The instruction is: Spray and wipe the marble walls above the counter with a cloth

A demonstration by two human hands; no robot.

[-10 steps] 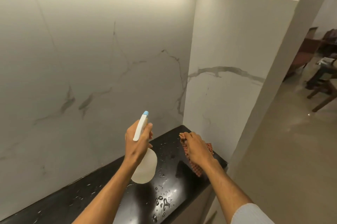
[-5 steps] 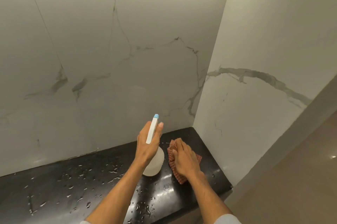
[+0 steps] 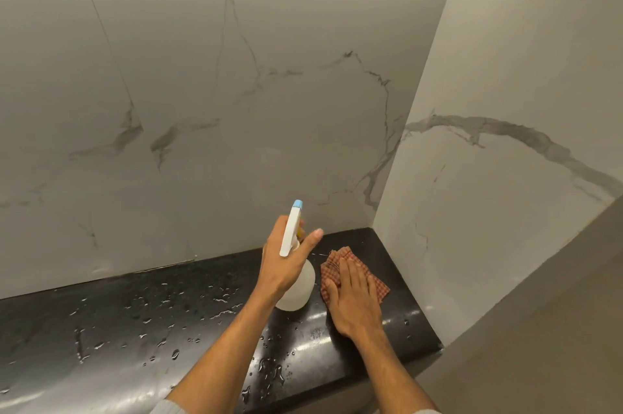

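Observation:
My left hand (image 3: 286, 261) grips a white spray bottle (image 3: 298, 285) with a blue nozzle tip, held upright above the black counter (image 3: 135, 329) and aimed at the back marble wall (image 3: 236, 93). My right hand (image 3: 354, 299) lies flat, palm down, on a red checked cloth (image 3: 337, 265) that rests on the counter near the corner. The side marble wall (image 3: 488, 177) with a grey vein rises just right of the cloth.
Water drops are scattered over the glossy counter, mostly left of the bottle and near its front edge. The counter ends at the right in a grey pillar (image 3: 539, 278). A thin vertical seam runs down the back wall at the left.
The view has swung left and down, away from the room at the right. The bottle stays raised in my left hand; my right hand has flattened on the cloth.

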